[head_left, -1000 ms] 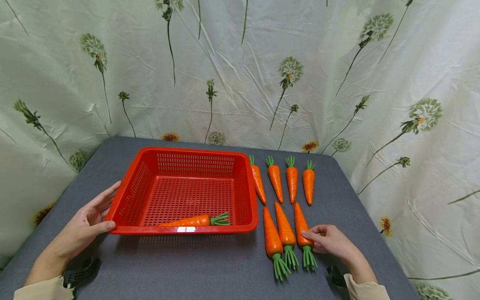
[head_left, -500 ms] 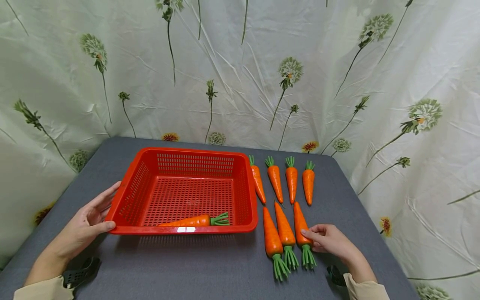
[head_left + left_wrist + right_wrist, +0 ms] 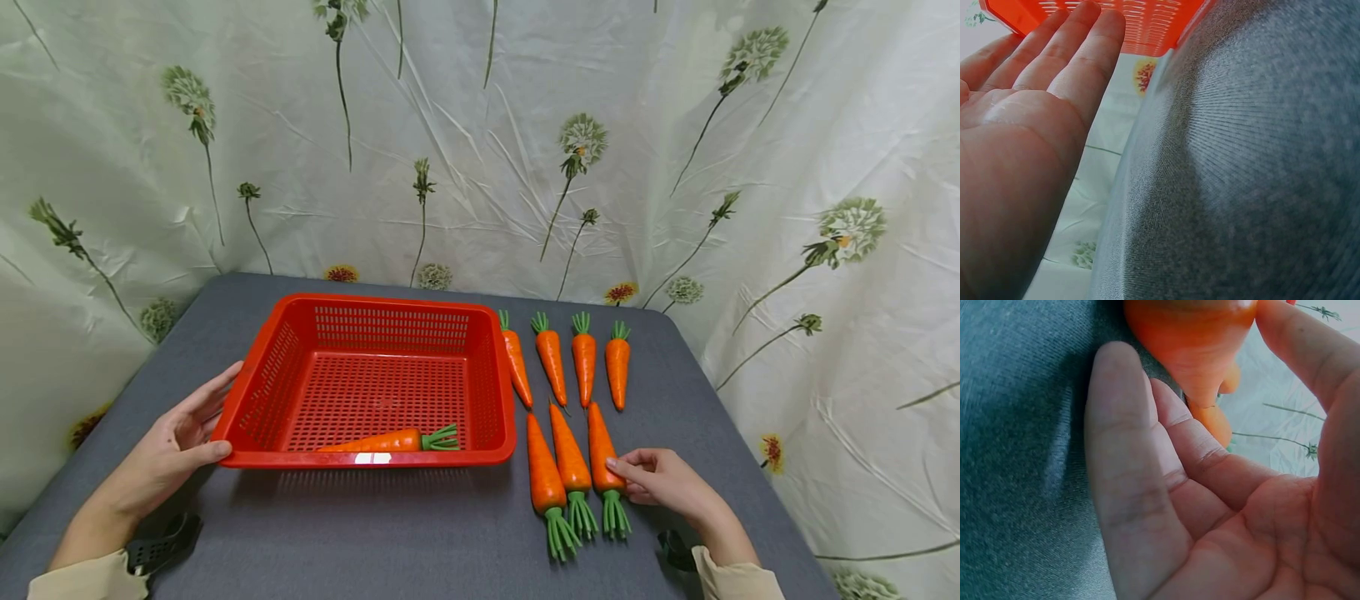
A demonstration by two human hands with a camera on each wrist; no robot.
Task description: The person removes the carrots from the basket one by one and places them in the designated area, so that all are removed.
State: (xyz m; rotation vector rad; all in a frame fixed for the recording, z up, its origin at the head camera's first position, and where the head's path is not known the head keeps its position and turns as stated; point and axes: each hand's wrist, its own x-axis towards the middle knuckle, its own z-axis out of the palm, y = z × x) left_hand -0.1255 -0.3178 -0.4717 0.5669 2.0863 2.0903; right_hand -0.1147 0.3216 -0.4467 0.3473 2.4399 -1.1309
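A red plastic basket stands on the grey table, with one carrot lying along its front inside wall. My left hand is at its left side, fingers straight with their tips against the outer wall and the thumb touching the front left corner. To the right of the basket, several carrots lie in two rows. My right hand holds the rightmost front carrot, its thumb on the top near the leafy end. That carrot still lies on the table, its green leaves toward me.
Two more front-row carrots lie just left of the held one. Behind them is the back row of carrots, its leftmost one partly hidden by the basket rim. A flowered curtain hangs behind the grey table.
The leafy end of the carrot in my right hand has shifted slightly left. My left hand and the basket have not visibly moved.
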